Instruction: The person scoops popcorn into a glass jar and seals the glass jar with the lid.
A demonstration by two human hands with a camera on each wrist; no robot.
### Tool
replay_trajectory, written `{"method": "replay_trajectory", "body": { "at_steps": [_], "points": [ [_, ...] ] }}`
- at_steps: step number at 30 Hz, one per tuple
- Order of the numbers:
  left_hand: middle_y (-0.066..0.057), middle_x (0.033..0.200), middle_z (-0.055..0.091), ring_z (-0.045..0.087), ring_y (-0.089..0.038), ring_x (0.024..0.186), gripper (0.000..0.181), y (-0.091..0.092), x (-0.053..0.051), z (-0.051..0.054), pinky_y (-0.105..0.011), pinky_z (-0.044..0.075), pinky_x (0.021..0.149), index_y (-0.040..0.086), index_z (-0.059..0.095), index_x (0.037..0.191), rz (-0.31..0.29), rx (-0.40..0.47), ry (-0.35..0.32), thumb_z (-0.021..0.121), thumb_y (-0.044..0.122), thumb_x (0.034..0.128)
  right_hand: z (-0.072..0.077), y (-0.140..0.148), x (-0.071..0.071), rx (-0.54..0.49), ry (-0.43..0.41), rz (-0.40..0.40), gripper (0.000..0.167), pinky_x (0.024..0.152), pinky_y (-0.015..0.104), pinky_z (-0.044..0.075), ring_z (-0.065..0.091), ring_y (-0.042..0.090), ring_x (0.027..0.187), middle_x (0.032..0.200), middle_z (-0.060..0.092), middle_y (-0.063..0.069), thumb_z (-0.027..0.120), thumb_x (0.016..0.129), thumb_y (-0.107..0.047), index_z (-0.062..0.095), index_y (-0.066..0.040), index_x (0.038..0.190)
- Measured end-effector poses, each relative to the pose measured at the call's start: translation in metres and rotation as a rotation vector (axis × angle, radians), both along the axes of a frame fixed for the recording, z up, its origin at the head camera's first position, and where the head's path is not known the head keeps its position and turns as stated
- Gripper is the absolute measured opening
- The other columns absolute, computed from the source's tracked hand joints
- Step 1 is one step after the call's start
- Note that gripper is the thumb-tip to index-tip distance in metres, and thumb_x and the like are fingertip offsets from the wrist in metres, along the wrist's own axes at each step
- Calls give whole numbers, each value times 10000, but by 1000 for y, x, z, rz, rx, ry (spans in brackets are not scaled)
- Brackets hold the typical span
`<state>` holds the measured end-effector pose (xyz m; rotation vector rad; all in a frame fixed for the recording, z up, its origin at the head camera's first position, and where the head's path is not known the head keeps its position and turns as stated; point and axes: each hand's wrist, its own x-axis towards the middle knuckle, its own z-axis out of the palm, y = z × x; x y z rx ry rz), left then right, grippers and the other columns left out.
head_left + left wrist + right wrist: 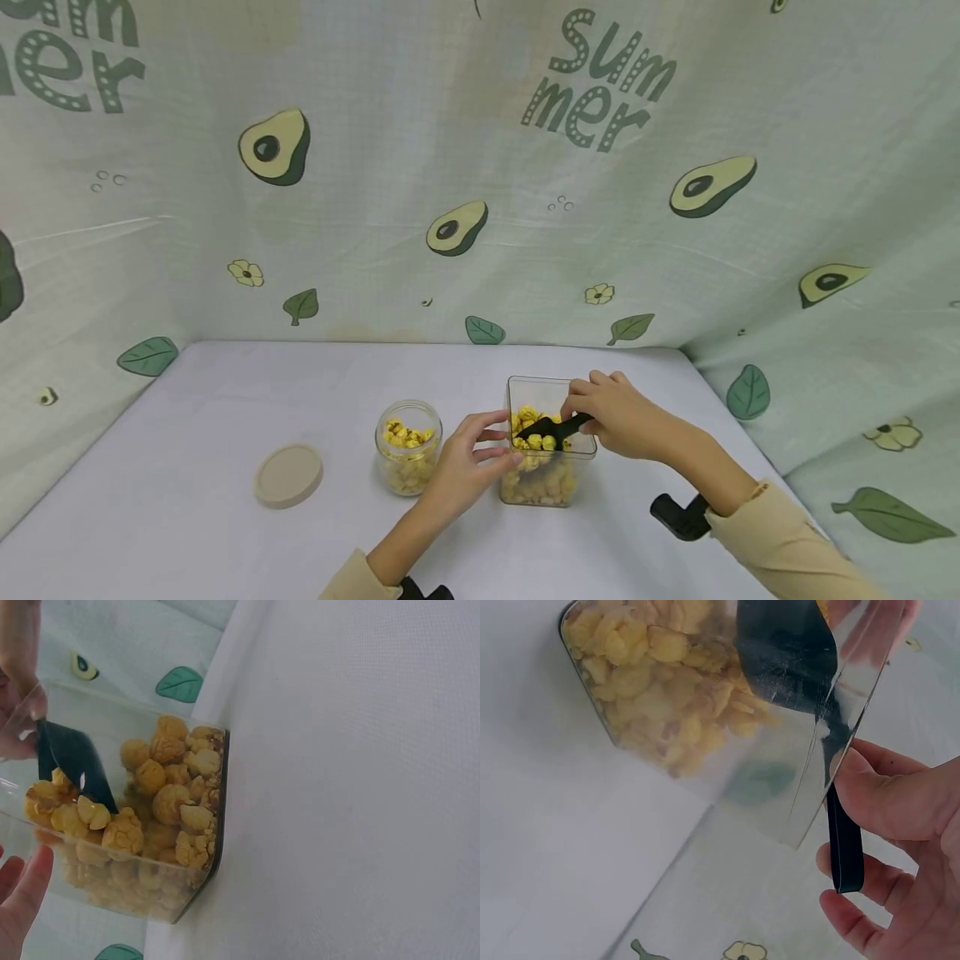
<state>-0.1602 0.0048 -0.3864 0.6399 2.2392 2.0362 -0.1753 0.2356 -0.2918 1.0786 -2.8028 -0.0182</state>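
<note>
A clear rectangular container (538,492) of yellow popcorn (172,802) stands on the table. My right hand (622,417) pinches the handle of a black scoop (551,431) between thumb and fingers at the container's right rim. In the left wrist view, the scoop's blade (79,761) dips among the popcorn, with several pieces at its edge. My left hand (468,467) is at the container's left side, fingers extended near the rim and thumb by the front corner. Whether it presses the wall is hard to tell.
Left of the left hand stands a round clear jar (408,467), uncovered and partly filled with popcorn. A beige round lid (288,477) lies further left on the white table (187,517). Behind the table hangs a printed cloth (360,208).
</note>
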Motion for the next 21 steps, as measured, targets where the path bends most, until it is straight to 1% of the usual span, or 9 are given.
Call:
{"method": "replay_trajectory", "body": {
  "at_steps": [8, 13, 21],
  "points": [
    [-120, 1295, 468, 531, -272, 1132, 533, 1, 0, -1, -266, 515, 903, 85, 499, 1307, -2, 3, 2, 705, 206, 831, 2, 13, 1, -90, -63, -1, 215, 668, 267, 285, 395, 85, 772, 889, 536, -117, 686, 801, -76, 642, -231, 944],
    [-120, 1290, 469, 528, -269, 1128, 535, 0, -1, -2, -256, 514, 903, 86, 501, 1308, -4, 1, 1, 706, 205, 828, 2, 18, 4, -168, -127, -41, 212, 695, 280, 302, 439, 89, 817, 941, 565, -114, 650, 836, -77, 643, -217, 995],
    [-129, 1277, 471, 529, -273, 1121, 552, 1, -2, -3, -254, 514, 902, 59, 489, 1314, -8, 3, 8, 706, 202, 827, -5, 23, 9, -251, -145, -68, 215, 687, 272, 283, 432, 77, 807, 921, 564, -116, 642, 840, -70, 646, -205, 1008]
  ]
}}
